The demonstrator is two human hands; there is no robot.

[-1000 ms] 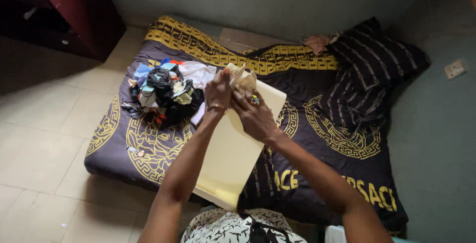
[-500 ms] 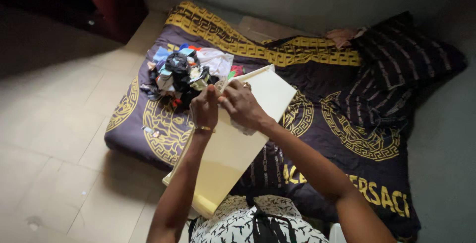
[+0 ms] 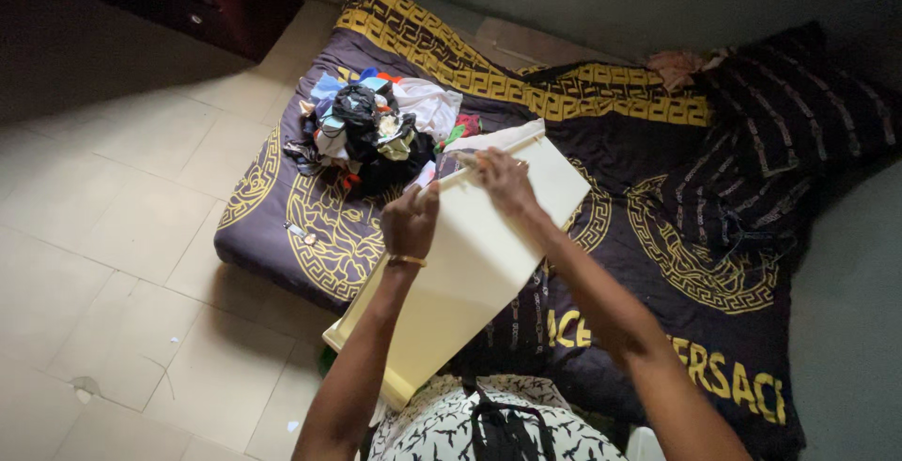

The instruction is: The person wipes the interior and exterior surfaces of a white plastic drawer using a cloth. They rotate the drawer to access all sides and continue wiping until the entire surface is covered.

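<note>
You have the cream plastic bin [image 3: 470,273] tipped on its side across your lap, its open mouth pointing toward the pile of clothes [image 3: 376,137] on the bed [image 3: 658,264]. Your left hand [image 3: 410,221] is closed around the near edge of the bin's rim, and your right hand [image 3: 503,182] is curled over the top of the rim further along; whether the right fingers also pinch a scrap of cloth there is hard to tell in this dim light.

Keep both hands on the rim and well apart, as they are, so the bin cannot roll on its long side. Let the lower end rest against your lap (it looks steadied there, near the patterned garment [image 3: 489,428] you wear) instead of carrying its whole weight in your wrists. If anything is left inside, raise the lap end gently so the mouth dips toward the mattress, not toward the tiled floor [image 3: 122,264] on your left. Mind the pale fabric [image 3: 427,106] at the pile's edge, which lies just beside the mouth and could catch on the rim.
</note>
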